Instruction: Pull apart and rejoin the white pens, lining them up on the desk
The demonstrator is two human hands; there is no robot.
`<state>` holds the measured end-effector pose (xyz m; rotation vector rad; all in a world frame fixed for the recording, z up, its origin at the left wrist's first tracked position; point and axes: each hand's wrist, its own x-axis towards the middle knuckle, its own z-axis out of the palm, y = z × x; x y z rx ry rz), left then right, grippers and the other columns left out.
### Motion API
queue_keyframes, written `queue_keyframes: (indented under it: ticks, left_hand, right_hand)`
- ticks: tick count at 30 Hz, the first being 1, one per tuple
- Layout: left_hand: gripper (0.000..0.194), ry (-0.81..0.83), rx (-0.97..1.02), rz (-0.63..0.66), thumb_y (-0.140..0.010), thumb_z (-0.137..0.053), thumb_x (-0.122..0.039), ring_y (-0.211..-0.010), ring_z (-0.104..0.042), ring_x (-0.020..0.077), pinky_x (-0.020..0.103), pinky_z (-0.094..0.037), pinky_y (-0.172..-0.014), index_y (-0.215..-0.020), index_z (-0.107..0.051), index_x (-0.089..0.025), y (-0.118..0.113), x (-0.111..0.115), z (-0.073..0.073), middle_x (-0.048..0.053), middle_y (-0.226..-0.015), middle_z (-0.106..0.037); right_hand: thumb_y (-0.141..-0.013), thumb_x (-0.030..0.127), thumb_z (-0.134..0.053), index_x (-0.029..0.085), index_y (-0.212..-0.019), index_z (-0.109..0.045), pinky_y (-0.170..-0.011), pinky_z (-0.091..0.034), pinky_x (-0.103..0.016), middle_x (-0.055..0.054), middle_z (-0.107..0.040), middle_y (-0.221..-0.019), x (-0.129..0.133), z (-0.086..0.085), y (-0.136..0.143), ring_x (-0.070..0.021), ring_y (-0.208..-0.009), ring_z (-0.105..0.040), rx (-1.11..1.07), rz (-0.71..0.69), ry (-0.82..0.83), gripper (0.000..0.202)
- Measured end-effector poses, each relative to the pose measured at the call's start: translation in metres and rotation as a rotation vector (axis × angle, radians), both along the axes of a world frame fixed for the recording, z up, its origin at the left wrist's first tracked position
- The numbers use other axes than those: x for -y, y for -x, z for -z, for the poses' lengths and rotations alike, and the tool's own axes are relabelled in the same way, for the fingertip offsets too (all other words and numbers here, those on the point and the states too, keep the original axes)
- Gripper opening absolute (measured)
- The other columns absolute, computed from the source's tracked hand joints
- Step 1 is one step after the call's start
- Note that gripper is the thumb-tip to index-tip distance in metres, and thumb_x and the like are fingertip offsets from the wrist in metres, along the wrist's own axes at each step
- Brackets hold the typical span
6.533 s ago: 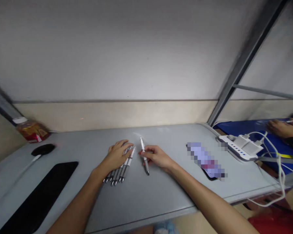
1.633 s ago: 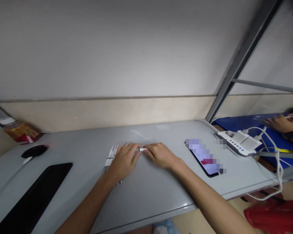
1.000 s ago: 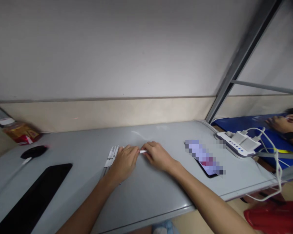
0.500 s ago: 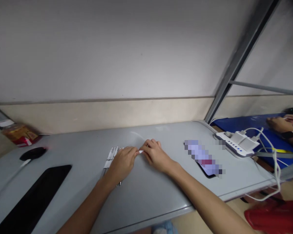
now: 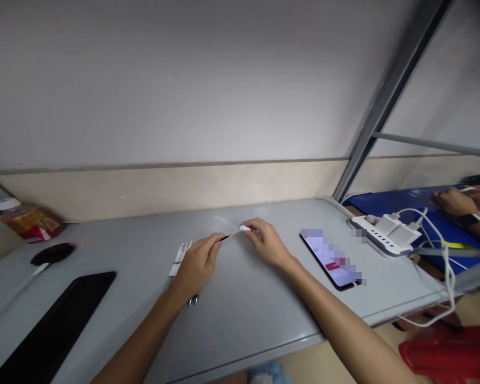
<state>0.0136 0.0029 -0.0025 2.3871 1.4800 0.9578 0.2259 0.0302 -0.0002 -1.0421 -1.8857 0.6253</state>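
Note:
My left hand (image 5: 198, 264) is closed on a thin dark pen refill (image 5: 225, 238), whose yellowish tip points up and to the right. Between the thumb and fingers of my right hand (image 5: 266, 242) is a short white pen cap (image 5: 245, 228). A small gap separates the refill's tip from the cap. Several white pens (image 5: 178, 262) lie side by side on the grey table, partly hidden beneath my left hand and wrist. Their shiny ends (image 5: 193, 300) stick out below the wrist.
A phone (image 5: 330, 261) lies right of my right arm, near a power strip (image 5: 382, 234) with white cables. At left are a dark flat slab (image 5: 56, 325), a black charging pad (image 5: 53, 254) and a jar (image 5: 32, 220). Another person's hands (image 5: 456, 205) are over a blue table.
My hands have moved apart, the right one up and to the right. The white cap has come away from the left fingers, and the dark refill now shows between the hands.

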Motion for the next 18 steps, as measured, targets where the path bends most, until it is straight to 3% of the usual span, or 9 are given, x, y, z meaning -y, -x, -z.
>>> queue_keyframes:
  ticks: [5,8,10,13,15,18]
  left_hand:
    - [0.032,0.071,0.097,-0.066,-0.095,-0.037,-0.04,-0.064,-0.058,0.0131,0.024,-0.043,-0.063,-0.111,-0.059,-0.022,-0.0009,0.0025,-0.0044,-0.003,-0.075,-0.065]
    - [0.035,0.135,0.136,-0.08,-0.095,-0.036,-0.042,-0.048,-0.044,0.011,0.022,-0.034,-0.051,-0.115,-0.057,-0.023,-0.0017,0.0049,-0.0072,-0.007,-0.056,-0.05]
    - [0.037,0.155,0.145,-0.063,-0.096,-0.035,-0.042,-0.048,-0.044,0.011,0.022,-0.034,-0.051,-0.12,-0.056,-0.024,-0.0022,0.006,-0.0093,-0.007,-0.056,-0.05]
    - [0.037,0.129,0.133,-0.014,-0.096,-0.035,-0.039,-0.063,-0.057,0.0126,0.024,-0.042,-0.062,-0.123,-0.057,-0.025,-0.0025,0.0062,-0.0108,-0.003,-0.076,-0.065]
    - [0.036,0.088,0.118,0.001,-0.096,-0.035,-0.038,-0.08,-0.063,0.0151,0.026,-0.046,-0.073,-0.119,-0.06,-0.024,-0.0022,0.0051,-0.0098,0.001,-0.096,-0.07]
    - [0.033,0.034,0.074,-0.002,-0.097,-0.036,-0.035,-0.092,-0.064,0.0172,0.028,-0.046,-0.082,-0.114,-0.061,-0.023,-0.0009,0.0025,-0.0058,0.002,-0.106,-0.07]
  right_hand:
    - [-0.092,0.044,-0.045,0.021,-0.113,-0.052,-0.065,-0.044,-0.027,-0.002,-0.057,-0.082,0.0005,-0.0066,-0.0001,-0.0139,-0.069,-0.054,-0.562,-0.171,0.498,0.032]
    - [-0.09,0.044,-0.046,0.022,-0.113,-0.052,-0.062,-0.042,-0.026,-0.001,-0.053,-0.081,0.0017,-0.0092,-0.0009,-0.0128,-0.065,-0.05,-0.684,-0.203,0.58,0.032]
    - [-0.091,0.041,-0.046,0.021,-0.111,-0.053,-0.063,-0.041,-0.025,-0.001,-0.051,-0.079,0.001,-0.0098,-0.0021,-0.0124,-0.065,-0.048,-0.66,-0.193,0.549,0.029]
    - [-0.091,0.035,-0.045,0.021,-0.106,-0.057,-0.069,-0.041,-0.025,0.0,-0.052,-0.079,-0.0013,-0.009,-0.0038,-0.0131,-0.071,-0.049,-0.482,-0.141,0.421,0.023]
    - [-0.092,0.033,-0.045,0.02,-0.103,-0.058,-0.076,-0.041,-0.027,-0.002,-0.057,-0.086,-0.002,-0.0075,-0.0043,-0.0148,-0.081,-0.052,-0.314,-0.098,0.285,0.021]
    - [-0.095,0.029,-0.043,0.021,-0.103,-0.06,-0.09,-0.038,-0.033,-0.005,-0.06,-0.102,0.0003,-0.0051,-0.0046,-0.0178,-0.097,-0.053,-0.035,-0.033,0.06,0.021]
